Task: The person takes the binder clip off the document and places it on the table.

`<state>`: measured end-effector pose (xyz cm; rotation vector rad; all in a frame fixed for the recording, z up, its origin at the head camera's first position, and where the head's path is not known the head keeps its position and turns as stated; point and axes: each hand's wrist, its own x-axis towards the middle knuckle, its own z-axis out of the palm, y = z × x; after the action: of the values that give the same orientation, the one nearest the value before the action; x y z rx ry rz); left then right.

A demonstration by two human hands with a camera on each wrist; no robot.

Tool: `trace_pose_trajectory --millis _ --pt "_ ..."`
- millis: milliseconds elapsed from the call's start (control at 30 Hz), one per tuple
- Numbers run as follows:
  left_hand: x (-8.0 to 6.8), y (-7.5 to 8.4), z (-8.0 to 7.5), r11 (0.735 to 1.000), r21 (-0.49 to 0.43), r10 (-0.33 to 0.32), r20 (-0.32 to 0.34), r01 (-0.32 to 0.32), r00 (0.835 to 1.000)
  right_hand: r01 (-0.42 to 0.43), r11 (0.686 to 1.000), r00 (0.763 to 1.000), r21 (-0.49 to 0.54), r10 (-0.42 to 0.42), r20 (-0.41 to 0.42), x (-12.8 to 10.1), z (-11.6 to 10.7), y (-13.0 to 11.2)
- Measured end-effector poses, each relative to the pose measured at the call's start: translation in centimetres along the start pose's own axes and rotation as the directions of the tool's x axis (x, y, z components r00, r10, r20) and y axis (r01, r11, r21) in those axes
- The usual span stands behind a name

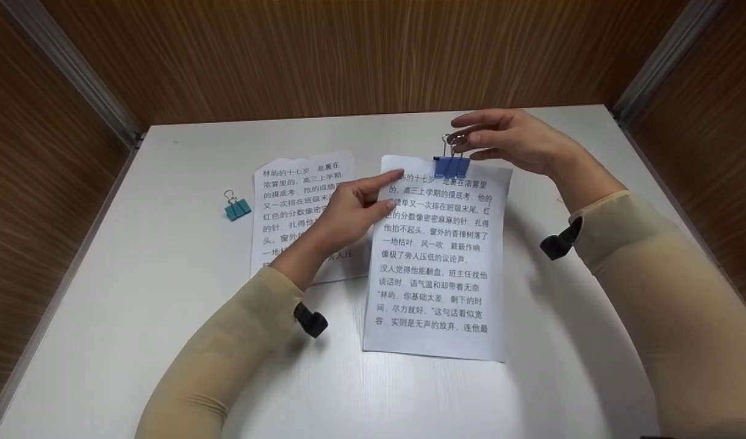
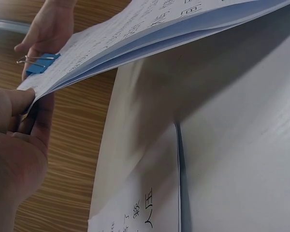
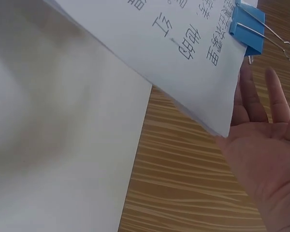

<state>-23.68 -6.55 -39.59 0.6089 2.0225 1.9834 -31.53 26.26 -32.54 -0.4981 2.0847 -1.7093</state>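
My left hand (image 1: 343,221) pinches the upper left edge of a stack of printed sheets (image 1: 437,286), thumb on top and fingers beneath in the left wrist view. The stack is raised off the table, its layers slightly parted along the side. A blue binder clip (image 1: 451,166) bites its top edge, with both wire handles (image 3: 275,41) standing out beyond the paper. Around those handles is my right hand (image 1: 522,141), its fingers spread and loosely bent. In the right wrist view the palm faces the clip and the fingers show apart from the handles.
A second printed stack (image 1: 299,183) lies on the white table (image 1: 165,341), partly beneath my left forearm. To its left sits a teal binder clip (image 1: 237,210). Wood-grain panels (image 1: 348,61) wall the table at the back and sides.
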Motion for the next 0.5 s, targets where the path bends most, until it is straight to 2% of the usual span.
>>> trace_pose_trajectory --millis 500 --pt "0.3 -0.2 0.1 0.999 -0.042 0.024 -0.02 -0.025 1.0 0.01 0.997 0.999 0.079 -0.007 -0.033 0.3 1.1 -1.0"
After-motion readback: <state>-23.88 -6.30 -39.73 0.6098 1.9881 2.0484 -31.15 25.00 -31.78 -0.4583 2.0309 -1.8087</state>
